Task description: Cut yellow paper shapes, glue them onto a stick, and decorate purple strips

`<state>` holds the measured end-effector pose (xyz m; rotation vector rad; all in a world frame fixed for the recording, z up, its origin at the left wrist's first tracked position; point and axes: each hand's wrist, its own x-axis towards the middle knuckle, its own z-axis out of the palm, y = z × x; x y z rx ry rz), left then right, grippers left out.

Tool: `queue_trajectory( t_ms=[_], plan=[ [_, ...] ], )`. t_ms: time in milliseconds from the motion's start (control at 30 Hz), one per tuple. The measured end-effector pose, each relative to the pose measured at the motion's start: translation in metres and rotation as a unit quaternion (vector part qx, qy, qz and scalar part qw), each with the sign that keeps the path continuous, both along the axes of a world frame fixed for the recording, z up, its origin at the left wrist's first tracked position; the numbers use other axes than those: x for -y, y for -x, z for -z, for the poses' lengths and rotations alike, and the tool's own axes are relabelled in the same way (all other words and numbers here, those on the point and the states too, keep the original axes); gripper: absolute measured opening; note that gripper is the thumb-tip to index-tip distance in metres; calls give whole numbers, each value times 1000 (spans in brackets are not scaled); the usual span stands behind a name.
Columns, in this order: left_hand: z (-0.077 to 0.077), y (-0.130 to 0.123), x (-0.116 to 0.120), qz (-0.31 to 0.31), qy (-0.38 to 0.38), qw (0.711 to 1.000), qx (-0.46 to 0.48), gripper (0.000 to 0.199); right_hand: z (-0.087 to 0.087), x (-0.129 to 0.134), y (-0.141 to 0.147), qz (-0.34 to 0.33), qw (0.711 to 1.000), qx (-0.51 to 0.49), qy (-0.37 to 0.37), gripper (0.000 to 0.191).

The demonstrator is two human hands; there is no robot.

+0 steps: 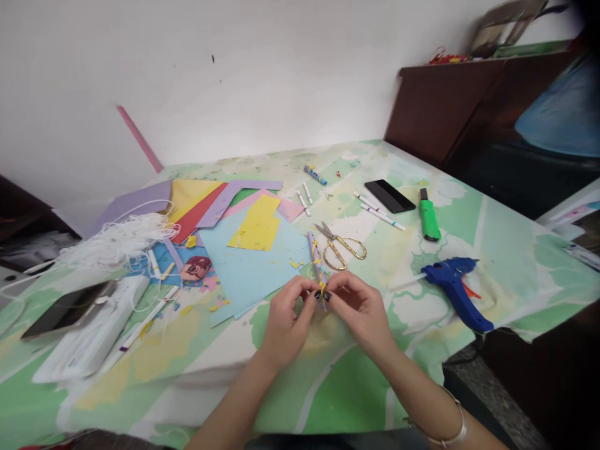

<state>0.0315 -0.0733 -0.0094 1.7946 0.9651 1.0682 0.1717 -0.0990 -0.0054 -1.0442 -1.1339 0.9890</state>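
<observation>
My left hand [293, 315] and my right hand [359, 309] meet near the table's front edge, thumbs and fingertips pinched together. Between them they grip the near end of a slim purple tube with yellow wrapped bits [317, 255]; its far end points away from me. Fingertips hide the spot being pinched. Just beyond my right hand lie gold-handled scissors [345, 244], blades slightly apart. Sheets of light blue paper [257, 265] spread to the left of the tube, with a yellow paper piece [255, 224] on top.
A blue glue gun [454, 287] rests at the right, near a green lighter-shaped object [428, 219] and a black phone-like slab [390, 195]. White markers [382, 215] lie mid-table. Tangled white cord [122, 240], a phone [70, 306] and a white power strip [98, 334] crowd the left.
</observation>
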Motion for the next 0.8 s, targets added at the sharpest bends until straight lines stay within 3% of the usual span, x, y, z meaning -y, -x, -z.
queue_trajectory(
  t_ms=[100, 267, 500, 800],
  plan=[
    [0, 0, 0, -3, 14, 1000, 9, 11, 0, -2, -2, -46, 997, -52, 40, 17],
    [1, 0, 1, 3, 15, 1000, 24, 11, 0, -4, -4, -59, 993, -78, 64, 26],
    [3, -1, 1, -1, -29, 999, 32, 9, 3, -2, 1, -45, 996, -67, 34, 19],
    [0, 0, 2, 5, -26, 999, 29, 10, 2, -2, 1, -45, 996, -67, 31, 19]
  ],
)
